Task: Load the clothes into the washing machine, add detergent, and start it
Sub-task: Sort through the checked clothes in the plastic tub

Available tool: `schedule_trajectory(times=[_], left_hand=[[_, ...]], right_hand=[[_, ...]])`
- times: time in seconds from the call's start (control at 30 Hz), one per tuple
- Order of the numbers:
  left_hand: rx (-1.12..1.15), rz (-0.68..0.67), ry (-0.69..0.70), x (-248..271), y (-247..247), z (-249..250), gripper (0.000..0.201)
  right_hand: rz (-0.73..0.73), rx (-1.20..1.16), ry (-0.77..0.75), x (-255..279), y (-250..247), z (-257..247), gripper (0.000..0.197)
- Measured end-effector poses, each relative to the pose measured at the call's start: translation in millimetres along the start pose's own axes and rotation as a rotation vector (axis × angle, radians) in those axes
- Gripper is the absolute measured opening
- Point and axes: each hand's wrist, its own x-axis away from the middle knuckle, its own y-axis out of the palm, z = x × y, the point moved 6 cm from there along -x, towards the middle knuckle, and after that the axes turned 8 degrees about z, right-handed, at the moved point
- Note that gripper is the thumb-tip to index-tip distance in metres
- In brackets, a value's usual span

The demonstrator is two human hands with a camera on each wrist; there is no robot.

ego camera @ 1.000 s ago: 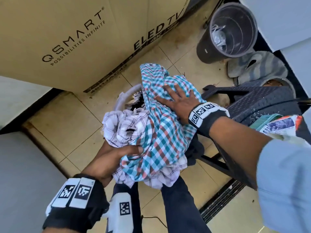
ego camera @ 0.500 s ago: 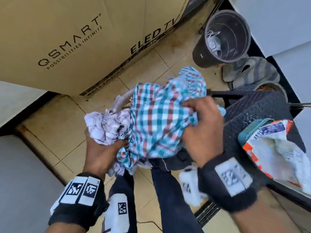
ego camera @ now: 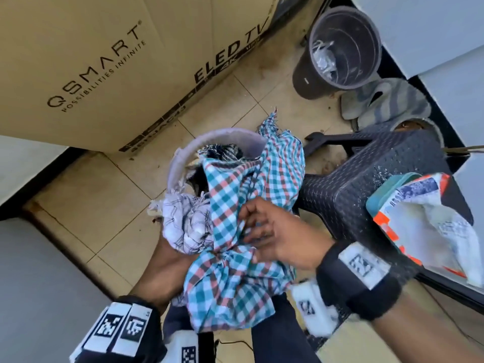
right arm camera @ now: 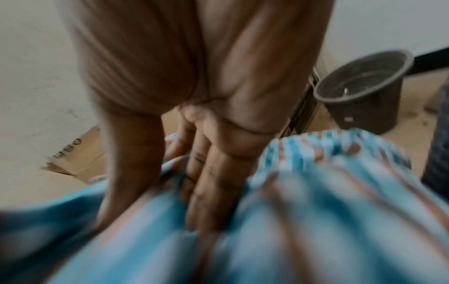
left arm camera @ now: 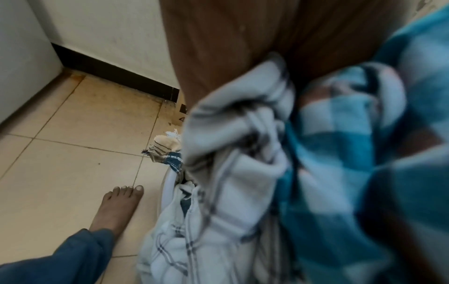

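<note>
A teal, red and white checked cloth (ego camera: 235, 271) and a white plaid cloth (ego camera: 183, 226) are bunched together above a pale laundry basket (ego camera: 180, 158), which holds more clothes. My left hand (ego camera: 167, 265) holds the bundle from beneath, its fingers hidden by fabric. In the left wrist view both cloths, white plaid (left arm camera: 230, 173) and checked (left arm camera: 352, 153), press against my palm (left arm camera: 230, 48). My right hand (ego camera: 272, 231) grips the checked cloth from the right, fingers dug into its folds (right arm camera: 328, 211). A torn detergent packet (ego camera: 424, 226) lies on a dark plastic stool (ego camera: 348, 195).
A large cardboard TV box (ego camera: 104, 61) leans along the far side. A grey bucket (ego camera: 340, 48) and grey slippers (ego camera: 382, 103) sit at the back right. A white panel (ego camera: 39, 284) borders the left. My bare foot (left arm camera: 116, 209) stands on the beige tiles beside the basket.
My right hand lay flat on the checked cloth, then closed on it and drew it toward me. The bundle has come nearer, baring the basket's rim and the clothes inside.
</note>
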Motion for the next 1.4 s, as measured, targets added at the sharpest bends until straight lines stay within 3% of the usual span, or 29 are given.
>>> schedule_trajectory(times=[0.1,0.13,0.23,0.3,0.4,0.43,0.47,0.5,0.53,0.57,0.63,0.7,0.77,0.83,0.9,0.97,1.03,1.1,1.17,1.3,1.4], left_hand=[[0.017,0.023,-0.053,9,-5,-13,0.105],[-0.005,0.058,-0.090,12,-9,-14,0.085],[-0.072,0.137,-0.188,20,-28,-22,0.044],[-0.059,0.193,-0.250,23,-41,-25,0.029],[-0.076,0.309,-0.233,24,-51,-23,0.030],[-0.063,0.364,-0.210,24,-49,-14,0.019],[-0.061,0.400,-0.160,21,-49,-9,0.022],[-0.064,0.404,-0.097,19,-47,-2,0.054],[-0.098,0.388,-0.048,13,-50,-2,0.077],[-0.149,0.418,-0.022,9,-54,-1,0.088],[-0.252,0.510,-0.028,1,-62,-2,0.092],[-0.241,0.562,0.011,-6,-58,-4,0.088],[-0.182,0.569,0.090,-12,-45,2,0.087],[-0.114,0.561,0.142,-13,-30,9,0.084],[-0.006,0.496,0.145,-12,-20,12,0.081],[0.152,0.407,0.030,-7,-19,4,0.089],[0.316,0.299,-0.109,0,-19,-6,0.101],[0.262,0.247,-0.142,3,-18,-11,0.115],[0.104,0.303,-0.097,1,-22,-10,0.116],[-0.266,0.487,-0.017,-12,-40,-3,0.077],[-0.359,0.570,-0.040,-15,-38,-3,0.059]], right_hand=[[0.115,0.668,0.008,-40,-54,21,0.089],[0.171,0.836,0.057,-55,-72,33,0.103],[0.230,1.053,0.265,-89,-101,69,0.111],[0.200,1.116,0.263,-104,-103,83,0.101],[0.202,1.112,0.170,-117,-92,86,0.063],[0.251,1.051,0.167,-115,-92,84,0.050],[0.336,0.924,0.186,-110,-96,80,0.038],[0.449,0.760,0.214,-101,-101,74,0.030],[0.575,0.609,0.256,-90,-109,69,0.025],[0.700,0.489,0.289,-77,-118,61,0.022],[0.914,0.350,0.278,-43,-125,38,0.018],[1.031,0.262,0.119,-8,-109,2,0.020],[0.960,0.138,-0.066,18,-69,-33,0.032],[0.695,0.051,-0.160,24,-11,-51,0.045],[0.473,0.145,-0.182,16,41,-49,0.058],[0.421,0.229,-0.156,4,59,-38,0.071],[0.408,0.161,-0.113,-7,53,-26,0.073],[0.331,0.048,-0.111,-11,51,-19,0.069],[0.253,-0.104,-0.125,-6,52,-13,0.063],[0.180,-0.311,-0.032,0,29,-3,0.064],[0.289,-0.358,-0.022,-23,-4,9,0.049]])
